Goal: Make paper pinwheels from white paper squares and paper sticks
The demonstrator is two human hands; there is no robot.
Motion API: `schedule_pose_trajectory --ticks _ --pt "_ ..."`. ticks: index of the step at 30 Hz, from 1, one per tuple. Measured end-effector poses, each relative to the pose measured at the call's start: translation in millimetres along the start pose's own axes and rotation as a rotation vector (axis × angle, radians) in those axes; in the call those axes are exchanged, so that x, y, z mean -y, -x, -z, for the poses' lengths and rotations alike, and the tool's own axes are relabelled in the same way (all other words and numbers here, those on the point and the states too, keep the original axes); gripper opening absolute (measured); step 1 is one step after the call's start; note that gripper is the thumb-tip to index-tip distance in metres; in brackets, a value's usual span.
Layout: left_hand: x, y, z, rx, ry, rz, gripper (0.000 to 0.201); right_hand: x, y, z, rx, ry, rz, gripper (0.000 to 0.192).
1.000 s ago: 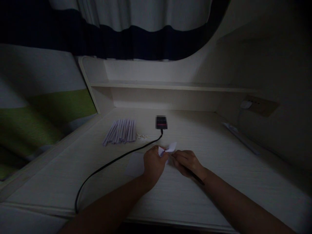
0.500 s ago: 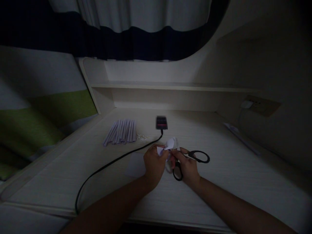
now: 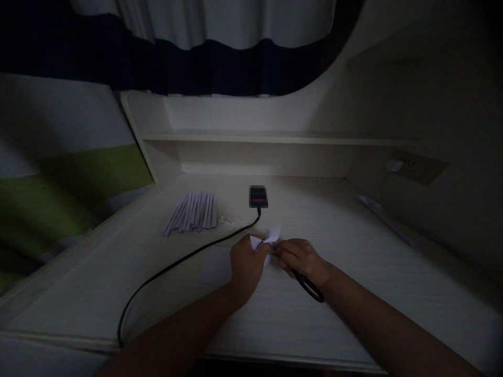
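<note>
My left hand (image 3: pixel 245 264) pinches a small piece of white paper (image 3: pixel 268 238) above the pale desk (image 3: pixel 353 272). My right hand (image 3: pixel 301 260) grips black scissors (image 3: pixel 310 287), with one handle loop showing below the wrist; the blades are hidden behind my fingers, right against the paper. A flat white sheet (image 3: pixel 215 266) lies on the desk just left of my left hand.
A bundle of pale folded strips (image 3: pixel 192 212) lies at the back left, small scraps (image 3: pixel 227 220) beside it. A small black device (image 3: pixel 258 196) with a black cable (image 3: pixel 173 269) runs to the front edge. A low shelf (image 3: pixel 275 139), a wall socket (image 3: pixel 416 166) and a curtain (image 3: pixel 204 47) surround the desk.
Half a second ago the scissors were spread wide with both loops visible; now my right hand has closed them against the paper, and only one loop shows.
</note>
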State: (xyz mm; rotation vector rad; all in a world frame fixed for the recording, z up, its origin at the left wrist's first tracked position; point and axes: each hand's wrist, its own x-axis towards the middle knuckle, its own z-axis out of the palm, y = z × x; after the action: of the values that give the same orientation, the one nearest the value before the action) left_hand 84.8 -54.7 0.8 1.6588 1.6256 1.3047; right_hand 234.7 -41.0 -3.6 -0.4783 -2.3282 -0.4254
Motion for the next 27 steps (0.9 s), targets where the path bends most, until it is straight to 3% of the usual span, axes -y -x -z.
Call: schedule_pose_trajectory --ticks 3,8,11,18,24,27 --pt "-2 -1 1.0 -0.025 0.011 0.017 0.015 10 -1 -9 -0.145 -0.165 -0.217 0.018" --pt "-3 -2 1.6 -0.053 0.047 0.026 0.015 33 -13 -13 -0.226 -0.604 -0.941 0.031" --pt "-1 -1 -0.3 -0.070 0.060 0.008 0.014 41 -20 -14 -0.346 -0.879 -1.179 0.031" --pt "-3 2 -4.7 -0.125 0.078 -0.061 0.013 44 -28 -14 -0.594 -1.270 -1.375 0.025" --pt "-7 3 -5.8 -0.158 0.055 -0.126 0.013 42 -28 -12 -0.644 -1.379 -1.382 0.022" --pt "-7 3 -5.9 -0.149 0.055 -0.137 0.012 43 -26 -10 -0.563 -1.224 -1.317 0.025"
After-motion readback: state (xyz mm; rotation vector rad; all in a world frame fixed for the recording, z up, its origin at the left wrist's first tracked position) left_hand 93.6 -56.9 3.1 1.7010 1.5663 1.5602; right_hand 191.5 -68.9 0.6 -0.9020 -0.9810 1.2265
